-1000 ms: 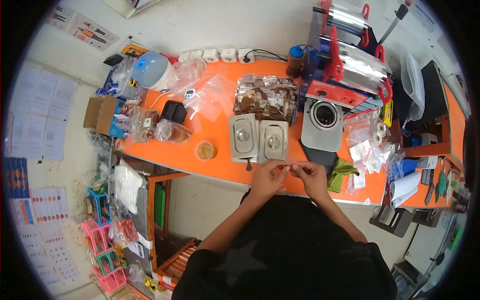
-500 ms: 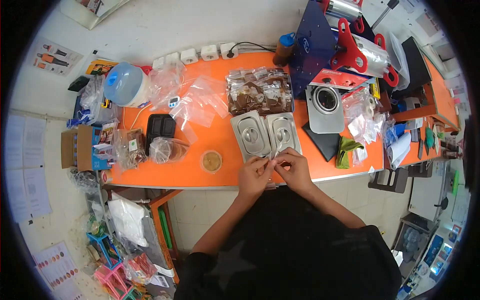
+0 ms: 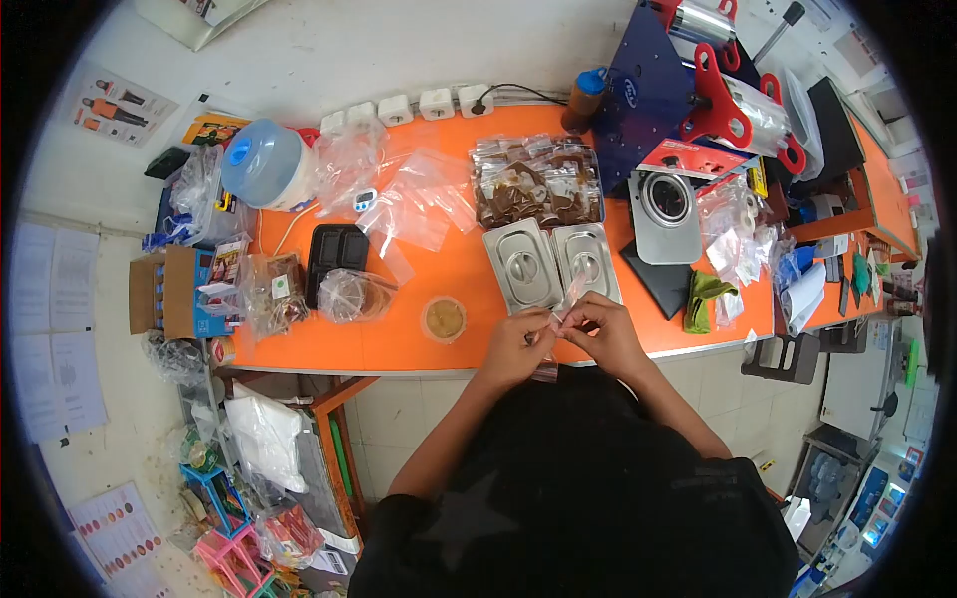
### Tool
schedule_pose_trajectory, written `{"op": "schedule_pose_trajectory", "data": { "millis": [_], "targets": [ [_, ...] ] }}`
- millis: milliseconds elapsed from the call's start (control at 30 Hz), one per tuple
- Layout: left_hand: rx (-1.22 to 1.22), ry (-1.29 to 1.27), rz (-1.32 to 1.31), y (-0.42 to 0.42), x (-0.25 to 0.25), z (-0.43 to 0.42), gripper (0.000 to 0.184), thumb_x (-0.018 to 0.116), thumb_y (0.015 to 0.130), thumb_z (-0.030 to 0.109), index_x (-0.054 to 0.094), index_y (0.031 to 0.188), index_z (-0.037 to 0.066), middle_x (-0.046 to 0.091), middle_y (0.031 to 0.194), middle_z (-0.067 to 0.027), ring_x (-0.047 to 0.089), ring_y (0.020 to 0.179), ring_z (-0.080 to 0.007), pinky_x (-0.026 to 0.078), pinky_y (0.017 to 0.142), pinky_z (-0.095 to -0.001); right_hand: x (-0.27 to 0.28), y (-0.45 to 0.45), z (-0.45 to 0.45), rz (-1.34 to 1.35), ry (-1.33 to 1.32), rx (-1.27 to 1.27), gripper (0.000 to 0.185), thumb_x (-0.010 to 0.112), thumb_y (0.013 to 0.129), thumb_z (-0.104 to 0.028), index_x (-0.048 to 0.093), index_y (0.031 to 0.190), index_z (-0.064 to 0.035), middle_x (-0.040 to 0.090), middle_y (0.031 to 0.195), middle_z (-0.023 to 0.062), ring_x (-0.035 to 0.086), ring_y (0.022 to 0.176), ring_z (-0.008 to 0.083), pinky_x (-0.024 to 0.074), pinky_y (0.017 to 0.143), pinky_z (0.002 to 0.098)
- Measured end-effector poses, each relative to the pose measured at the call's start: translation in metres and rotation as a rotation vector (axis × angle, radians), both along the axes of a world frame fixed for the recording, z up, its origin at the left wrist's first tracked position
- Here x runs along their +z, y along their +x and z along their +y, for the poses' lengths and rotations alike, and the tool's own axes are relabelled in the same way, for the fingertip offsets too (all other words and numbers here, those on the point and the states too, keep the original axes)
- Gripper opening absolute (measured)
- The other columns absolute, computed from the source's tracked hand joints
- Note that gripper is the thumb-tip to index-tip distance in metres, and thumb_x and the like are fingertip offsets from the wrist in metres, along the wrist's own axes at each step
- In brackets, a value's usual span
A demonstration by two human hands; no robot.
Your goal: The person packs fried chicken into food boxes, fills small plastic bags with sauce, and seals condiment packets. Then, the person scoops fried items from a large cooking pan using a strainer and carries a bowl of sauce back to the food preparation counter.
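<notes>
left hand + right hand — pinching thin, clear plastic strip | rounded-rectangular steel lids | smooth orange tabletop

2 sets fingers, 2 s/s pans, 1 blk tray, 1 blue-lid tub, 1 timer

An orange-topped table spans the middle of a workroom, set against a scuffed white wall at 12 o'clock. A poster of figures hangs at 10 o'clock; paper sheets line the wall at 9. Pale floor tiles show at 7 and 4 o'clock, under even light.
</notes>
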State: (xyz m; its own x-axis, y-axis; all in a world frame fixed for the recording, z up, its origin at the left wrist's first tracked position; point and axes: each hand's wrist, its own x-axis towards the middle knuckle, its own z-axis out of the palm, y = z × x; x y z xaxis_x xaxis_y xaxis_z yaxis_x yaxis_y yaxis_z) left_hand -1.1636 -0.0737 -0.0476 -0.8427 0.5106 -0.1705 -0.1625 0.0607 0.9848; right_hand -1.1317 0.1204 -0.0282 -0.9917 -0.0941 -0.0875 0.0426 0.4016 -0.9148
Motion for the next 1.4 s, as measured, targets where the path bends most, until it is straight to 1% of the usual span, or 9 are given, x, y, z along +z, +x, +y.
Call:
{"op": "schedule_pose_trajectory", "data": {
  "millis": [167,233,300,533,867,1033,1133,1267,1400],
  "targets": [
    [0.049,-0.202,0.099,0.002,-0.007,-0.01,0.013,0.066,0.088,0.008,0.072,0.094,-0.001,0.065,0.08,-0.0098,0.065,0.066,-0.0125,0.049,0.058,-0.0292,0.002,0.001,-0.019,0.05,0.003,-0.023,0.016,0.077,0.086,-0.009,0.064,0.088,0.0007,0.061,0.09,0.0075,0.066,0.08,0.02,0.0559,0.067,0.0327],
    [0.122,-0.339,0.115,0.006,0.004,-0.008,0.014,0.067,0.087,0.012,0.072,0.092,0.0,0.065,0.077,-0.0127,0.07,0.069,-0.0205,0.051,0.06,-0.0339,0.005,0.001,-0.025,0.108,0.057,-0.041,0.014,0.075,0.087,-0.009,0.063,0.089,-0.0004,0.061,0.09,0.008,0.067,0.08,0.0227,0.0559,0.065,0.0357],
    [0.176,-0.356,0.268,0.007,-0.002,-0.003,0.016,0.065,0.088,0.014,0.071,0.092,0.001,0.067,0.077,-0.015,0.069,0.071,-0.0264,0.051,0.062,-0.0379,0.009,0.001,-0.028,0.332,0.612,0.093,0.012,0.069,0.087,-0.013,0.062,0.089,-0.0037,0.062,0.088,0.0095,0.067,0.076,0.0284,0.0549,0.063,0.0409],
    [-0.085,-0.502,0.175,-0.001,-0.015,-0.015,0.029,0.061,0.089,0.029,0.07,0.088,0.001,0.067,0.079,-0.0231,0.066,0.08,-0.0421,0.05,0.069,-0.0494,-0.011,0.009,-0.04,0.314,0.754,0.234,0.014,0.068,0.083,-0.02,0.064,0.086,-0.0068,0.063,0.082,0.0108,0.067,0.071,0.0297,0.0544,0.062,0.0417],
    [-0.054,-0.693,0.165,-0.011,-0.003,-0.018,0.035,0.062,0.089,0.033,0.069,0.083,-0.001,0.066,0.075,-0.0244,0.065,0.072,-0.0403,0.05,0.065,-0.0466,-0.018,-0.002,-0.047,0.341,0.749,0.163,0.013,0.067,0.083,-0.017,0.061,0.082,-0.0056,0.062,0.079,0.0113,0.067,0.068,0.0306,0.054,0.06,0.0423],
    [0.032,-0.009,-0.02,-0.001,-0.032,-0.023,0.032,0.056,0.098,0.029,0.065,0.092,-0.002,0.063,0.078,-0.0091,0.064,0.071,-0.0195,0.05,0.063,-0.0407,-0.005,-0.009,-0.031,0.344,0.507,0.262,0.014,0.066,0.086,-0.018,0.06,0.085,-0.0059,0.06,0.078,0.0114,0.065,0.062,0.0324,0.0517,0.056,0.0447],
    [-0.034,-0.105,-0.209,0.007,-0.013,-0.023,0.031,0.055,0.1,0.027,0.062,0.094,-0.002,0.059,0.08,-0.0044,0.06,0.069,-0.0153,0.05,0.062,-0.0403,-0.01,-0.005,-0.03,0.351,0.541,0.273,0.014,0.067,0.087,-0.02,0.061,0.087,-0.0067,0.059,0.078,0.0106,0.065,0.064,0.0321,0.0515,0.056,0.0444],
    [-0.125,-0.142,-0.19,0.006,-0.026,-0.022,0.031,0.056,0.098,0.026,0.067,0.097,-0.002,0.067,0.082,-0.0106,0.062,0.075,-0.0196,0.049,0.071,-0.0369,-0.011,0.004,-0.033,0.384,0.563,0.271,0.014,0.067,0.086,-0.019,0.061,0.087,-0.0066,0.058,0.078,0.0103,0.064,0.065,0.0321,0.0516,0.057,0.0444],
    [0.011,-0.561,0.097,0.013,-0.025,-0.007,0.038,0.061,0.092,0.034,0.069,0.081,-0.002,0.063,0.072,-0.022,0.064,0.068,-0.0312,0.05,0.063,-0.0437,-0.023,0.006,-0.028,0.43,0.654,0.124,0.014,0.069,0.084,-0.018,0.061,0.086,-0.0062,0.059,0.078,0.0102,0.064,0.067,0.0321,0.0522,0.059,0.0446]
  ]
}}
